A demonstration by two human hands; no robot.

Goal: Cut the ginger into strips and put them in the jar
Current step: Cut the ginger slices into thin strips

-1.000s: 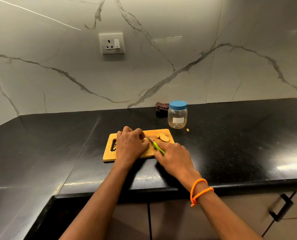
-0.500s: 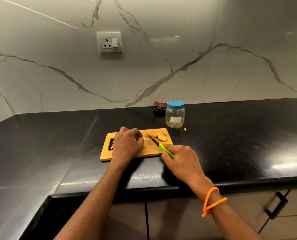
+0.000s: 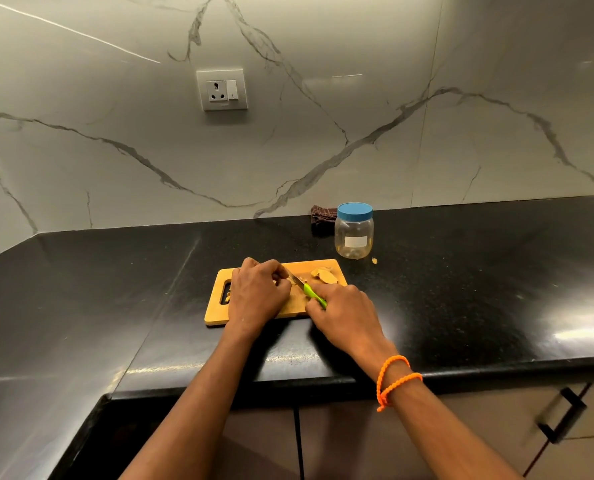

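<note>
While the left hand (image 3: 258,295) curls its fingers over a ginger piece (image 3: 291,280) to pin it on the wooden cutting board (image 3: 215,306), the right hand (image 3: 344,311) grips the green-handled knife (image 3: 307,292), blade angled toward the pinned piece. More ginger slices (image 3: 324,275) wait at the board's far corner. Beyond the board, the blue-lidded jar (image 3: 353,232) stands capped on the black surface (image 3: 461,289), within reach for loading.

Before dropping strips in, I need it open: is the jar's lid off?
No, the blue lid sits on the jar behind the cutting board.
</note>
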